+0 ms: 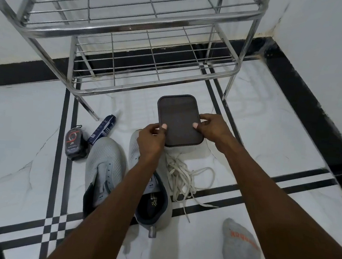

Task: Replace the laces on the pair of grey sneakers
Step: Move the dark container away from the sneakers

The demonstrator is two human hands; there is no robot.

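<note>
Looking down from the head camera, the person holds a dark brown rectangular lid (180, 121) between both hands, just above the toe end of the right-hand sneaker. The left hand (151, 138) pinches the lid's left edge, thumb on top and the other fingers curled beneath it. The right hand (212, 127) grips the right edge the same way, thumb pressed on the top face and fingers wrapped round the rim. Whether a container sits under the lid cannot be told, since the lid covers that spot.

The two grey sneakers stand side by side on the white marble floor (25, 136), toes pointing away from the person. The left sneaker (105, 162) has bare eyelets and its tongue showing (no lace threaded through it). The right sneaker (152, 202) lies partly under the left forearm, its dark lining open to view. Just right of it a loose heap of cream-white laces (182, 176) is spread over the floor and across a black inlay stripe.

Left of the sneakers stand a small dark shoe-polish bottle (74, 145) and, touching it, a dark blue tube (103, 130) lying tilted. A steel wire rack (133, 31) stands beyond, against the wall. A foot in a grey sock (240, 246) rests at the lower right
</note>
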